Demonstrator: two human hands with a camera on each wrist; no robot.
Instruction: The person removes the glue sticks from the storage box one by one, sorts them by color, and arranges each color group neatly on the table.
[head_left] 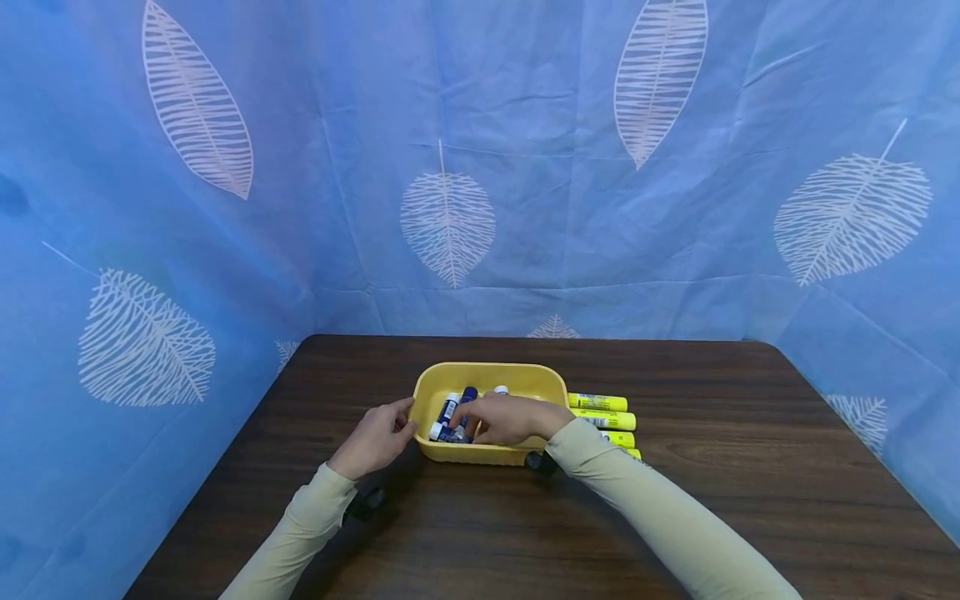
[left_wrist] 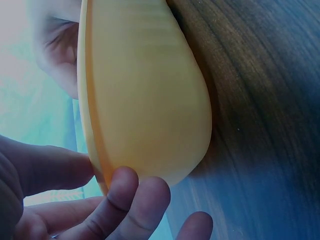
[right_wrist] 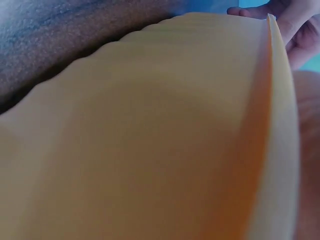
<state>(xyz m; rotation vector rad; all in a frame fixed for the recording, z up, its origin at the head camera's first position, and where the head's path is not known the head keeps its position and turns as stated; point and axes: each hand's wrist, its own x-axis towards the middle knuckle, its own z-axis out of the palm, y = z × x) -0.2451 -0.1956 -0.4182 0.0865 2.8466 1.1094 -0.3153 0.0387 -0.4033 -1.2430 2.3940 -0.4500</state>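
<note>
A yellow plastic tub [head_left: 551, 383] stands on the table. Its left end is pinched at the rim by my left hand [head_left: 377, 437]; in the left wrist view the thumb [left_wrist: 75, 170] is at the rim and other fingers lie against the outer wall. My right hand [head_left: 510, 419] reaches over the near rim into the tub, fingers bent down around a dark blue glue stick [head_left: 470, 427]. Beside it lie more blue glue sticks with white caps, one [head_left: 448, 408] leaning near the left end. Another white cap [head_left: 501, 389] shows behind the hand. The tub wall hides the right fingers from the right wrist view.
Several yellow tubes [head_left: 603, 420] lie in a row against the tub's right side, partly behind the right forearm. The dark wooden table [head_left: 697, 392] spreads around the tub. Blue cloth [head_left: 525, 208] with white leaf prints hangs behind and at the sides.
</note>
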